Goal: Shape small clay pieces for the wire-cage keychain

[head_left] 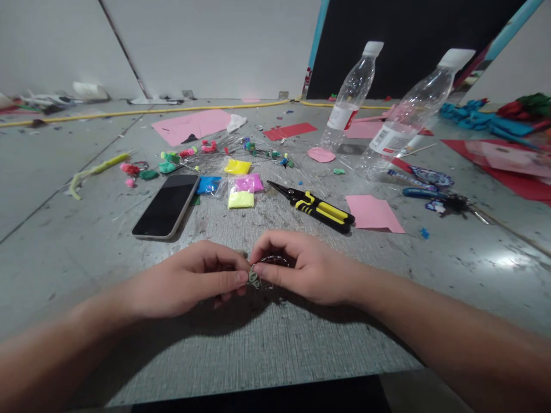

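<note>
Close to the table's front edge, my left hand (202,279) and my right hand (303,267) meet fingertip to fingertip. Between them is a small wire piece with green clay-like bits (253,278). A thin looped wire (275,260) curves from it under my right fingers. My left thumb and forefinger pinch the green part. The right thumb and forefinger close on the wire beside it. My palms hide some of the piece. Just beyond the hands lie yellow-and-black pliers (318,209) and several small bags of coloured clay (241,199).
A phone (167,206) lies to the left of the clay bags. Two clear plastic bottles (342,117) (398,129) stand at the back right. Pink paper (374,213), red paper (290,131), clay scraps and wires are scattered behind. A yellow cable (172,109) runs along the back.
</note>
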`<state>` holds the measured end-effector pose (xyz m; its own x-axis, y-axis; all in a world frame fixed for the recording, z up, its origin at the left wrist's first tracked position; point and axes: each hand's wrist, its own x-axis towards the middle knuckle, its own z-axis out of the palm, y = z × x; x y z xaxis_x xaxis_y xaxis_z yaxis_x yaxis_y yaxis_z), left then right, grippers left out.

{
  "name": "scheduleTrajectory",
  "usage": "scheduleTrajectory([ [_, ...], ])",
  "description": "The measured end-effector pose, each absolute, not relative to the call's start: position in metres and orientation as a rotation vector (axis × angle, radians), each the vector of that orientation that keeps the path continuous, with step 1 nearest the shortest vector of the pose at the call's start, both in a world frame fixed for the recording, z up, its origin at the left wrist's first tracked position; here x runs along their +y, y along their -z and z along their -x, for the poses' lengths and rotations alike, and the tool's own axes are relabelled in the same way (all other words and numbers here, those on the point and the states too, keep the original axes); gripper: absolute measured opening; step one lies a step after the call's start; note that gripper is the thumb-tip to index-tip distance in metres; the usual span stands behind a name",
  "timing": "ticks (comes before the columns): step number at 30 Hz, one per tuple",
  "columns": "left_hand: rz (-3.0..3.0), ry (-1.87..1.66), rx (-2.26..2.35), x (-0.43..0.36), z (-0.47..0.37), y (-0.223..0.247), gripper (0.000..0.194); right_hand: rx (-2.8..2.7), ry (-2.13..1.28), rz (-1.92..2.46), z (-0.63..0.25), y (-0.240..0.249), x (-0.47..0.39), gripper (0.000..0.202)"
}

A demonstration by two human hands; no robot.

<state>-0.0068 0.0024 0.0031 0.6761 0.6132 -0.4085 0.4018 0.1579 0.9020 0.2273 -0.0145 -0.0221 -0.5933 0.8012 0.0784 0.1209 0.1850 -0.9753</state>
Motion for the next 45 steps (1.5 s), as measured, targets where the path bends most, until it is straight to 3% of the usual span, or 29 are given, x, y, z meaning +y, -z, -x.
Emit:
scheduleTrajectory([
  [21, -1.506, -0.22, 1.005, 0.004, 0.002, -0.012, 0.028, -1.706, -1.478, 0.963, -0.228, 0.026, -0.014, 0.012],
  [25, -1.833, -0.269, 1.094, 0.01, 0.003, -0.012, 0.035, -1.547, -1.566, 1.026, -0.233, 0.029, -0.005, 0.007],
  [28, -2.233, -0.349, 1.178, 0.017, 0.008, -0.01, 0.03, -1.631, -1.608, 1.034, -0.237, 0.03, 0.002, 0.004],
  [36, -2.569, -0.312, 0.993, 0.022, 0.016, 0.009, 0.03, -2.366, -0.87, 0.912, -0.237, 0.033, 0.0, 0.01],
  [40, -2.565, -0.365, 0.984, 0.023, 0.013, 0.017, 0.021, -2.42, -0.662, 0.849, -0.24, 0.037, 0.003, 0.014],
  [45, -2.537, -0.468, 1.025, 0.017, 0.009, 0.011, 0.024, -2.266, -0.585, 0.835, -0.24, 0.038, 0.007, 0.019],
])
